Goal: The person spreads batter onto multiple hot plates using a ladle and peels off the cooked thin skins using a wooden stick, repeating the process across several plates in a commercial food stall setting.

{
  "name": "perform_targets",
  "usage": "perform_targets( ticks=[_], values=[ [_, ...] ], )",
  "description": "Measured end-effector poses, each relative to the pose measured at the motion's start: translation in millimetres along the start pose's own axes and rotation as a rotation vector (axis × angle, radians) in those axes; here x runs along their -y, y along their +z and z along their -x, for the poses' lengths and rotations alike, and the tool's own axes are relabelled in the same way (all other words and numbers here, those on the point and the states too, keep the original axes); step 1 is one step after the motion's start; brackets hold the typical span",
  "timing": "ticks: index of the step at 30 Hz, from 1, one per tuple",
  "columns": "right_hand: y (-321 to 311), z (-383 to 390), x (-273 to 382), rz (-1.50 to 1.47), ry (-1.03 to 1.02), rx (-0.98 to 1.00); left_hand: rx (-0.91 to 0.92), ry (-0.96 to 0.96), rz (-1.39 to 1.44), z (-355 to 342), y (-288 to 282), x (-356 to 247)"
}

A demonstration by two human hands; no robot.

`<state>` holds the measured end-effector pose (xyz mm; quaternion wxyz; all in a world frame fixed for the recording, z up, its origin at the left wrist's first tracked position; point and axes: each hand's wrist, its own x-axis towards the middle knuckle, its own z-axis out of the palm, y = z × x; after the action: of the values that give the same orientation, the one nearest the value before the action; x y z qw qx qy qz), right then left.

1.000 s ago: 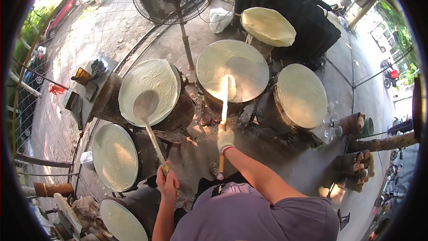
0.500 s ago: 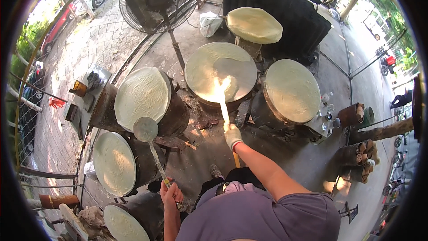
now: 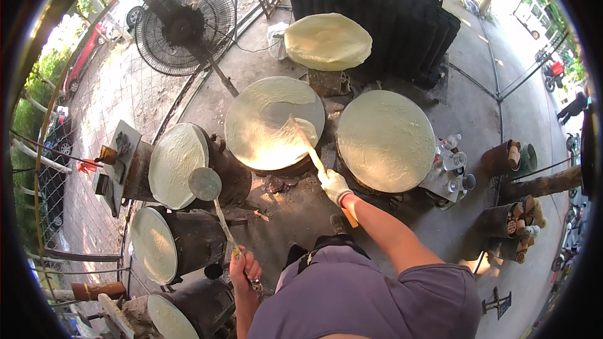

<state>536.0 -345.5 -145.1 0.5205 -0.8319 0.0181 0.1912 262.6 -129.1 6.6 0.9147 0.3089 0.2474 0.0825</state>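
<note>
Bottom centre-left of frame: your bare L hand has fingers wrapped round the handle of a long-handled round grey metal ladle. Its bowl sits up & left, overlapping the R edge of a pale-coated round griddle on a dark drum, mid-left; can't tell if they touch. Another dark drum w/ a pale-coated round top is lower left.

Just R of frame centre, your R hand, in an off-white knit glove w/ red cuff, grips a pale flat-headed spreader w/ a long handle, butt end poking out below the glove. Its head is at the R side of a large round griddle, upper centre, w/ pale batter smeared across it & a greyish patch mid-top.

R of that: a fully coated round griddle, clear plastic bottles just beside it.

Farther, top centre: a pale-yellow round flat stack; upper L, a black wire-caged fan.
</note>
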Motion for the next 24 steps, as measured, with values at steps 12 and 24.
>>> perform_targets(
  ticks=[12, 24],
  values=[
    [-35, -40, 5, 0.401, -0.433, 0.464, -0.008, -0.013, -0.04, -35, 68, 19],
    [-6, -150, 91, 0.417, 0.184, -0.177, 0.048, -0.111, -0.075, -57, 33, -28]
  ],
)
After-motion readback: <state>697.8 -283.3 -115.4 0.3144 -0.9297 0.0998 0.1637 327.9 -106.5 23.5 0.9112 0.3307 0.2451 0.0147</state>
